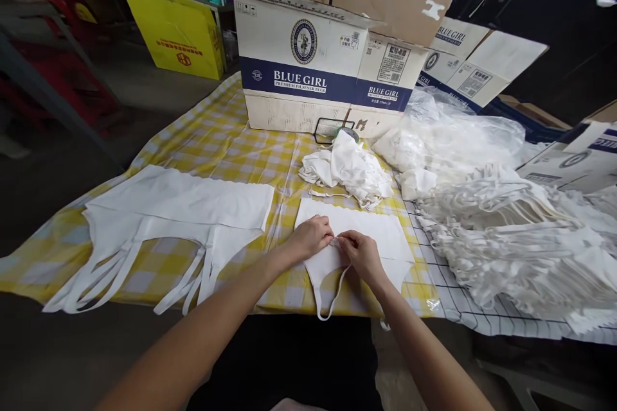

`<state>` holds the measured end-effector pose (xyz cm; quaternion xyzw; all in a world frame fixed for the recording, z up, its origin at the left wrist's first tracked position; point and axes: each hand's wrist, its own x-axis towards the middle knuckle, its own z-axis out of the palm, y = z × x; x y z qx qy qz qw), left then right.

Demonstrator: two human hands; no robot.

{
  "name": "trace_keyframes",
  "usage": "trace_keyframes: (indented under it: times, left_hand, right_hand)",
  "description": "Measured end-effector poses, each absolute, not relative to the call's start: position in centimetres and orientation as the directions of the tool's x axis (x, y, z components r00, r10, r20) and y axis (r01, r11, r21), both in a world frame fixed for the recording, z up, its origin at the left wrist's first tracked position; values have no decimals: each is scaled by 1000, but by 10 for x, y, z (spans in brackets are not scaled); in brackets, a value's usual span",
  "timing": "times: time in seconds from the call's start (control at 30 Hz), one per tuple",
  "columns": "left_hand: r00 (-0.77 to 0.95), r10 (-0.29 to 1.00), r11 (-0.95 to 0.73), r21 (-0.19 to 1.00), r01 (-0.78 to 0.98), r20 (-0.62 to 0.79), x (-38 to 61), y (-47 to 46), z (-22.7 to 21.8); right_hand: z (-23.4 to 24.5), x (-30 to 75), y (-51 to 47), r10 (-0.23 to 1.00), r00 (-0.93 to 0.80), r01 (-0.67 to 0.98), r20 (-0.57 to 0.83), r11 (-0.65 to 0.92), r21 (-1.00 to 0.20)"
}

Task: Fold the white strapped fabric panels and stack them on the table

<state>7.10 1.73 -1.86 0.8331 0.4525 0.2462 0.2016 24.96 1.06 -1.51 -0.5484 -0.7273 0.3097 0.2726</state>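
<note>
Strap point(324, 317): thin white loop at the edge of the checked tablecloth point(207, 148), on the near side of the left hand point(313, 236) and right hand point(359, 250); its right run leads up to the right hand, the nearer of the two.
Right hand: nearly closed, thumb and fingers pinched on white material beside the left fingertips; strap end or fabric, I cannot tell which.
Left hand: fingers curled in, tips pinched at the same spot from the other side; the exact piece between them is hidden.
White garment point(390, 234): flat beneath both hands, its wide panel running left to right, square to the way the strap hangs.
Flat garments point(183, 199): well apart, left of the left hand, their straps pointing nearward.
Stacked garments point(511, 237): thick heap, well right of the right hand.
Crumpled pile point(349, 167): ahead of both hands, just beyond the white garment.
Plastic bag point(457, 131): ahead and right of the right hand.
Beer carton point(299, 93): farther ahead, flaps up.
Yellow box point(168, 29): farthest, ahead-left of the left hand.
</note>
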Motion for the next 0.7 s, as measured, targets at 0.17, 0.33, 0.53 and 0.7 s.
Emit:
trace_keyframes:
  times: [0.17,0.33,0.53,0.7]
  left_hand:
    - [438,875,-450,681,578,207,69,12,-14]
    - [362,914,-382,695,609,185,74,11,-14]
    - [363,918,-364,708,605,161,75,15,-11]
    - [359,921,-354,719,598,154,75,17,-11]
  right_hand:
    - [-17,247,12,968,-237,635,79,216,-742]
    - [-16,245,11,964,-240,632,114,244,-735]
    - [-13,241,9,937,-294,624,189,338,-705]
    - [-14,240,10,862,-421,691,283,507,-515]
